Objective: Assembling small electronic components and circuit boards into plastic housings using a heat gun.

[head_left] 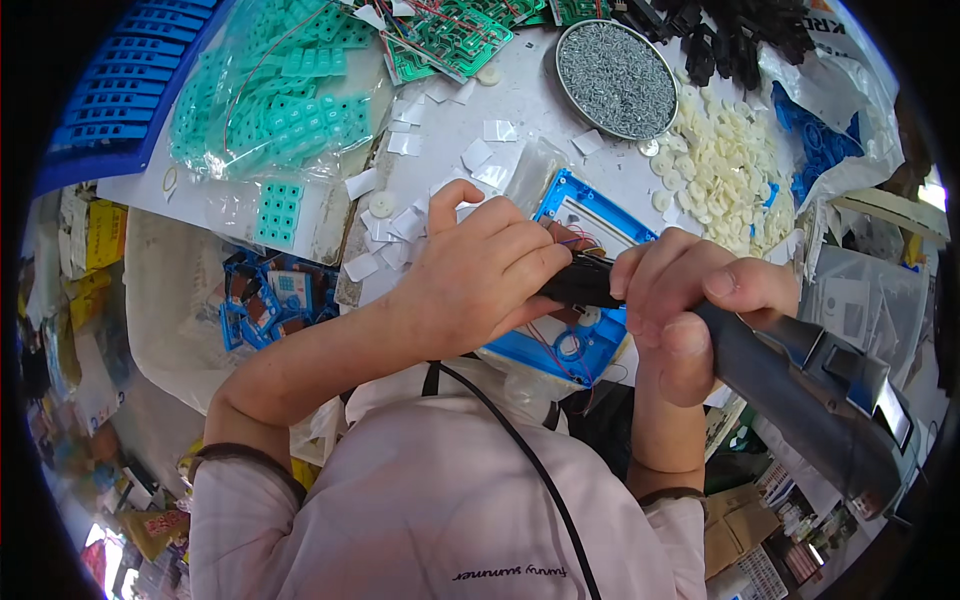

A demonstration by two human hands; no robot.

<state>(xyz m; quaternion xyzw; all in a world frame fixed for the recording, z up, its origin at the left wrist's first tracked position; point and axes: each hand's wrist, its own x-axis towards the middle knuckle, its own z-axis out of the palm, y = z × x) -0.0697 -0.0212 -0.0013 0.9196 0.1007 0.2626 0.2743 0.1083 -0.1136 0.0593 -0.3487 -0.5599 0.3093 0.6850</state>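
Gripping a dark grey tool (800, 395) tightly in the right hand (690, 295), toward 4 o'clock from mid-view. Pinching a black part (585, 283) (possibly the tool's front end) in the left hand (480, 260), over a blue casing (605, 345) at 3 o'clock. Surrounded by a bowl (558, 62) of metal pieces (615, 80) at 1, cream discs (725, 160) at 2.

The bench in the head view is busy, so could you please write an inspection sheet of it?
Surface: white bench, crowded.
Job's things: open blue casing with thin red wires; dark handheld tool.
Clutter: white squares, cream discs, teal keypads, green circuit boards, small metal pieces in a round dish.
Hands: left hand gripping a black part above the casing; right hand holding the tool.
Cables: black cable across the shirt; ends unclear.
Surroundings: pale tub of blue parts, left; cardboard, lower right.
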